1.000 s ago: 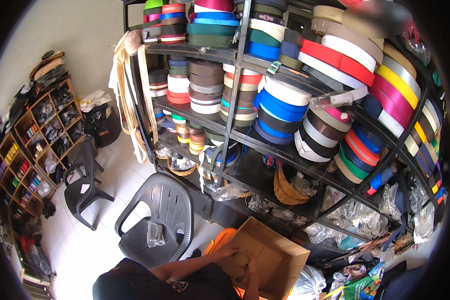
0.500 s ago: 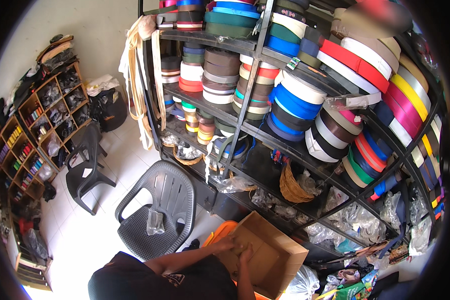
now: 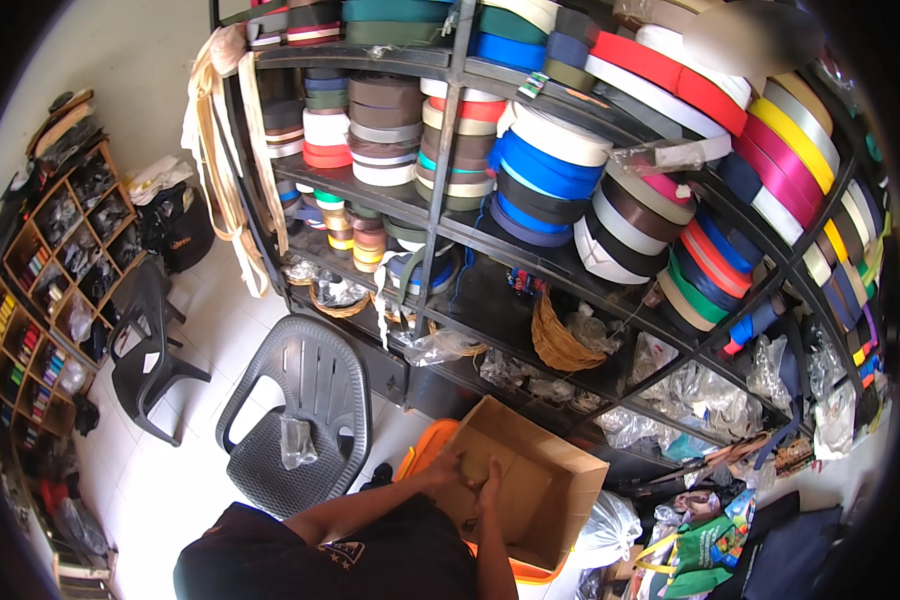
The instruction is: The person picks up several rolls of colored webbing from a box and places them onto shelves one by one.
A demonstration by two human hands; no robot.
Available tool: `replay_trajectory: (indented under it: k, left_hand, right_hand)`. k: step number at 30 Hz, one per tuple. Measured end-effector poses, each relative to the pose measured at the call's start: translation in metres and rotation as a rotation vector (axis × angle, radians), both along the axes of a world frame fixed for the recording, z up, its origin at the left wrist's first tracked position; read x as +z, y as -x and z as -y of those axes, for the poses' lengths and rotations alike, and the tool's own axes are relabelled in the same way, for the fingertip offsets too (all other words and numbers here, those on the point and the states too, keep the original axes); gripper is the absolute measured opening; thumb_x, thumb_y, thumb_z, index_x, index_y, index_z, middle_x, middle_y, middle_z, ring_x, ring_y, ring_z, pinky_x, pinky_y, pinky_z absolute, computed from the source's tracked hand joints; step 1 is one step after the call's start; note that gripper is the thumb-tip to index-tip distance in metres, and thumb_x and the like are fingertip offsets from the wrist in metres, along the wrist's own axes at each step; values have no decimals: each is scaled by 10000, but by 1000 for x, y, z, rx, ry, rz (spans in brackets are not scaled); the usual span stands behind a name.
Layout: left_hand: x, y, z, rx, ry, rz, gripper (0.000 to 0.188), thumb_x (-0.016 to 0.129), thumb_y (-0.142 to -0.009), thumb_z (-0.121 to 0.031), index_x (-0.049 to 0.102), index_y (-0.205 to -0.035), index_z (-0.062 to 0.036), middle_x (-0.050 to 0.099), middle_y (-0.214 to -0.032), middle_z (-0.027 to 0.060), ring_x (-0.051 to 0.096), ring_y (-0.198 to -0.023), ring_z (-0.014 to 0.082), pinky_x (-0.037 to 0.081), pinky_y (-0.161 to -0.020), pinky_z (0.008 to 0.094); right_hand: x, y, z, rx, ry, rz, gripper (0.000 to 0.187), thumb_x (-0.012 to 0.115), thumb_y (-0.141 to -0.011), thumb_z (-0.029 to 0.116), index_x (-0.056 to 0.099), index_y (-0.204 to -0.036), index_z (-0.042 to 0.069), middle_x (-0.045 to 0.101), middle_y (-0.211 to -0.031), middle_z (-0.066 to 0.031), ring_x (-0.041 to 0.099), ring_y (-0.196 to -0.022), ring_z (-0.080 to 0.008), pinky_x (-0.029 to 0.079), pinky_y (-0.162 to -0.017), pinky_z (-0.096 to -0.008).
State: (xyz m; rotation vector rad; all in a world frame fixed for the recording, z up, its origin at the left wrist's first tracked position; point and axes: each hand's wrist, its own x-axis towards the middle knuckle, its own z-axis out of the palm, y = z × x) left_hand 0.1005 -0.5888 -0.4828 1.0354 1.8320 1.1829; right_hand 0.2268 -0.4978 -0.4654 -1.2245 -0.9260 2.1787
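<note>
My left hand is over the near left part of an open cardboard box, its fingers curled together. Just to its right, my right hand is also over the box, with its fingers bent inward. If either hand holds anything, it is too small to make out. The box sits tilted in an orange tub, whose rim shows around it. Most of the brown inside of the box is visible, with a shadowed corner at the right.
A black plastic armchair with a clear plastic packet on its seat stands left of the box. Behind, a metal rack carries rolls of coloured webbing and a wicker basket. Plastic bags lie at the right.
My view has turned slightly, so the rack and box sit further left and higher. Both hands stay over the box; the right hand's fingers now point more upward.
</note>
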Motion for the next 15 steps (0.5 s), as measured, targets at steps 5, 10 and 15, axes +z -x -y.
replay_trajectory:
  k: [5, 10, 15]
  left_hand:
    - [24, -1, -23, -3, 0, 69, 943, 865, -613, -420, 476, -1328, 55, 537, -1291, 247, 520, -1222, 339, 419, -1017, 405]
    - [3, 14, -28, -45, -129, 3, 970, 883, -609, -367, 425, -1354, 53, 538, -1275, 225, 530, -1198, 323, 425, -1004, 394]
    - [75, 37, -31, 59, -95, -148, 944, 889, -605, -317, 414, -1353, 7, 538, -1256, 202, 526, -1184, 327, 406, -1021, 394]
  right_hand:
    - [13, -16, -7, 1, -137, 22, 478, 613, -899, 305, 459, -1316, 128, 533, -1171, -56, 561, -952, -178, 512, -747, -338]
    - [61, 10, 8, -41, -169, -4, 543, 663, -863, 226, 441, -1347, 121, 517, -1218, -54, 543, -1046, -188, 488, -858, -341]
    - [58, 44, -7, 34, -201, -107, 616, 679, -832, 163, 423, -1390, 110, 491, -1329, -75, 514, -1187, -210, 444, -943, -329]
